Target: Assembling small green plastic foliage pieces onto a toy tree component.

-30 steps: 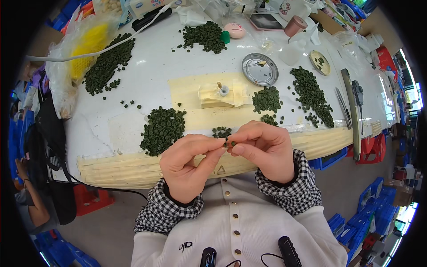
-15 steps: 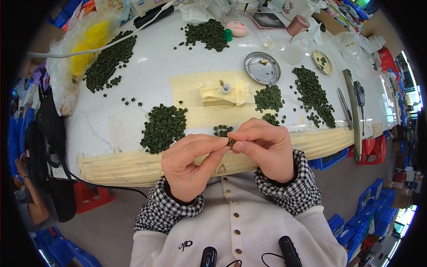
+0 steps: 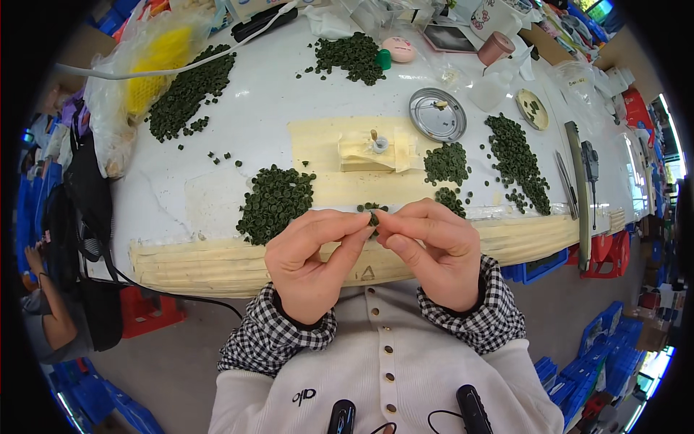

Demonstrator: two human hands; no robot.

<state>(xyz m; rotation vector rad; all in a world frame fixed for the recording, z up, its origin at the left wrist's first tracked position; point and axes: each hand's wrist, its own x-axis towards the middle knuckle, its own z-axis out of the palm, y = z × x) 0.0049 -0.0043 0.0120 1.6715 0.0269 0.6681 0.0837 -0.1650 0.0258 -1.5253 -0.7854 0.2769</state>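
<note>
Near the table's front edge, my left hand [image 3: 309,262] pinches a small dark green round part [image 3: 373,218] between thumb and index finger. My right hand [image 3: 438,249] meets it there, its fingers closed and the index tip touching the part. The fingertips hide much of the piece. Just behind them sits a small group of the same green parts [image 3: 367,207]. A larger heap of green parts [image 3: 276,205] lies left of my hands, and a smaller heap [image 3: 447,163] lies beyond my right hand. A tape-wrapped block [image 3: 365,153] with a small metal cup [image 3: 380,145] stands ahead.
More green heaps lie at far left [image 3: 189,94], far middle [image 3: 350,56] and right [image 3: 517,160]. A round metal lid [image 3: 437,124], a cream dish [image 3: 532,108], tweezers [image 3: 566,182] and a long bar [image 3: 578,189] are on the right. A white cable [image 3: 181,71] crosses the far left.
My fingertips have shifted slightly around the small green part, and it sits a little higher between them. The view has turned slightly, moving the table's contents rightward in the picture.
</note>
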